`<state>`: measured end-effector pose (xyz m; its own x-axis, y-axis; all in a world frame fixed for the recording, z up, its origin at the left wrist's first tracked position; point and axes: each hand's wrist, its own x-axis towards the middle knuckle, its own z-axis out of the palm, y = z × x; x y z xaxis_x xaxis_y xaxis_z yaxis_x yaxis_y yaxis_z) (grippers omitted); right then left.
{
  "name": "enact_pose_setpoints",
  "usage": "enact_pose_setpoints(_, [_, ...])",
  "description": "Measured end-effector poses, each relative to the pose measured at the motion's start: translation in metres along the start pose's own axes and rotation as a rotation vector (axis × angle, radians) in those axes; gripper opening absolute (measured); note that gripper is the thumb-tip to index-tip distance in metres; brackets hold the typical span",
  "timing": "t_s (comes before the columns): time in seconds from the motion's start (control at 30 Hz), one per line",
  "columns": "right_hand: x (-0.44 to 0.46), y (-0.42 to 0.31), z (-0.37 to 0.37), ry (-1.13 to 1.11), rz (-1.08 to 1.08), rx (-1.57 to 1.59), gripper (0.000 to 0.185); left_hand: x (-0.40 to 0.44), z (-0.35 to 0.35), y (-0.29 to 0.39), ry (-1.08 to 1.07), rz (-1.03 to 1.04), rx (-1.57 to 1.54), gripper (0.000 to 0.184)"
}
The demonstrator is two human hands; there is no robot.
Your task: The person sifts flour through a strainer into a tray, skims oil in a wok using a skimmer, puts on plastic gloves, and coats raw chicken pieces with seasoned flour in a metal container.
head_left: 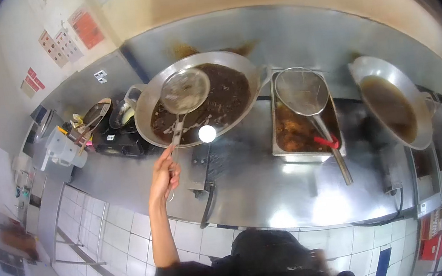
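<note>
My left hand (164, 177) is closed around the handle of a round wire-mesh skimmer (185, 91). The skimmer's head is over the left part of a large metal wok (142, 114), which holds dark liquid (233, 89) with pale bits or foam on its surface. From this angle I cannot tell whether the mesh touches the liquid. My right hand cannot be made out; dark clothing fills the lower middle of the view. To the right, a second mesh strainer (302, 90) with a red band on its handle rests across a rectangular steel pan (279, 150) of brownish liquid.
A tilted wok (425, 132) with brown liquid stands at the right on the steel counter (249, 189). At the left are a black burner (119, 144), small pans (97, 113) and a whitish plastic jug (62, 149). A black lever or hose (207, 206) projects from the counter's front.
</note>
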<state>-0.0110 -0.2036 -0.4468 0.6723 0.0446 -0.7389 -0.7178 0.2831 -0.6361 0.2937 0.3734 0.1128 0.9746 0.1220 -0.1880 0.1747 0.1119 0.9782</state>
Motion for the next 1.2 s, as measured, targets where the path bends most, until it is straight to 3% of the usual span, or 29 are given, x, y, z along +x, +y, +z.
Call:
enact_pose_setpoints(0.2, [-0.014, -0.010, -0.005, 0.069, -0.132, 0.003, 0.034, -0.026, -0.036, -0.056, 0.230, -0.026, 0.047, 0.048])
enact_pose_setpoints(0.27, [-0.002, -0.013, -0.012, 0.146, 0.067, -0.024, 0.031, -0.028, -0.025, -0.062, 0.201, -0.044, 0.026, 0.047])
enact_pose_setpoints(0.33, [-0.008, -0.023, -0.012, 0.214, 0.189, 0.096, 0.028, -0.039, 0.005, -0.052, 0.323, 0.131, 0.152, 0.048])
enact_pose_setpoints(0.47, [-0.037, -0.044, -0.004, 0.273, 0.122, 0.062, 0.025, -0.053, 0.076, -0.031, 0.237, 0.210, 0.148, 0.049])
enact_pose_setpoints(0.6, [-0.038, -0.018, -0.024, 0.294, -0.049, 0.118, 0.023, -0.056, 0.153, -0.036, 0.146, 0.282, 0.389, 0.046])
enact_pose_setpoints(0.67, [-0.060, -0.014, -0.022, 0.391, -0.015, 0.106, 0.022, -0.054, 0.186, -0.046, 0.049, 0.227, 0.561, 0.046])
enact_pose_setpoints(0.73, [-0.078, 0.006, -0.018, 0.504, 0.031, 0.106, 0.021, -0.032, 0.208, -0.087, -0.006, 0.428, 0.729, 0.045])
enact_pose_setpoints(0.87, [-0.101, 0.081, -0.024, 0.559, 0.086, 0.142, 0.028, 0.001, 0.234, -0.125, -0.229, 0.434, 1.356, 0.043])
enact_pose_setpoints(0.93, [-0.103, 0.128, -0.021, 0.538, 0.030, 0.368, 0.028, 0.010, 0.234, -0.133, -0.226, 0.398, 1.396, 0.042])
enact_pose_setpoints(0.97, [-0.116, 0.105, 0.002, 0.676, 0.176, 0.258, 0.027, 0.015, 0.238, -0.133, -0.204, 0.363, 1.429, 0.041])
enact_pose_setpoints(1.03, [-0.114, 0.122, 0.026, 0.753, 0.120, 0.278, 0.023, 0.013, 0.233, -0.122, -0.215, 0.443, 1.376, 0.042])
enact_pose_setpoints(1.1, [-0.108, 0.152, 0.047, 0.868, 0.078, 0.249, 0.020, 0.026, 0.223, -0.125, -0.260, 0.610, 1.135, 0.045])
enact_pose_setpoints(1.13, [-0.122, 0.148, 0.065, 0.886, 0.183, 0.242, 0.022, 0.044, 0.212, -0.131, -0.319, 0.454, 0.935, 0.050])
enact_pose_setpoints(1.17, [-0.124, 0.155, 0.088, 1.061, 0.129, 0.001, 0.023, 0.062, 0.201, -0.138, -0.345, 0.300, 0.733, 0.056])
enact_pose_setpoints(1.2, [-0.155, 0.100, 0.114, 1.032, 0.303, 0.105, 0.025, 0.061, 0.209, -0.121, -0.436, 0.160, 0.660, 0.061])
